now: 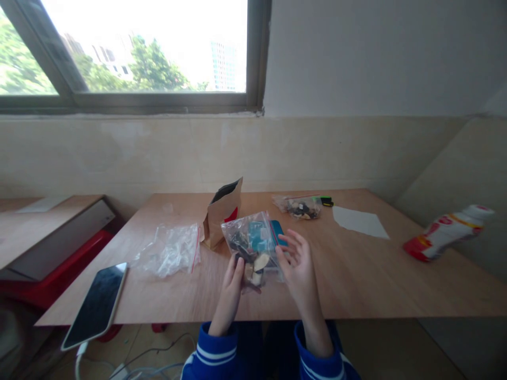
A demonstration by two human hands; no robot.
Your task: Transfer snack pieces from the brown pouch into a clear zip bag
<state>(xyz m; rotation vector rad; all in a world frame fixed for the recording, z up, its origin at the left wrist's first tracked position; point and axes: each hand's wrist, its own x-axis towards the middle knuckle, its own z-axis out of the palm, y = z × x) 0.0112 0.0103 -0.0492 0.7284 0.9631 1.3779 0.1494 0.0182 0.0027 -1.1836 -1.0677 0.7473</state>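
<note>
A clear zip bag (240,235) with dark and pale pieces in its lower part is tilted above the table's front half. My left hand (232,285) grips its lower left side, thumb across the front. My right hand (297,261) is at the bag's right edge, by the red zip strip, fingers apart and slightly curled; whether its thumb touches the plastic I cannot tell. Behind the bag lies a teal flat item (278,232), partly covered and partly seen through the plastic. A brown paper bag (222,219) stands open just behind, to the left.
Crumpled clear zip bags (174,250) and a phone (97,303) on a cable lie left. At the back are another filled zip bag (303,207), a black and green item (327,201) and white paper (360,221). A red and white bottle (443,235) leans at right.
</note>
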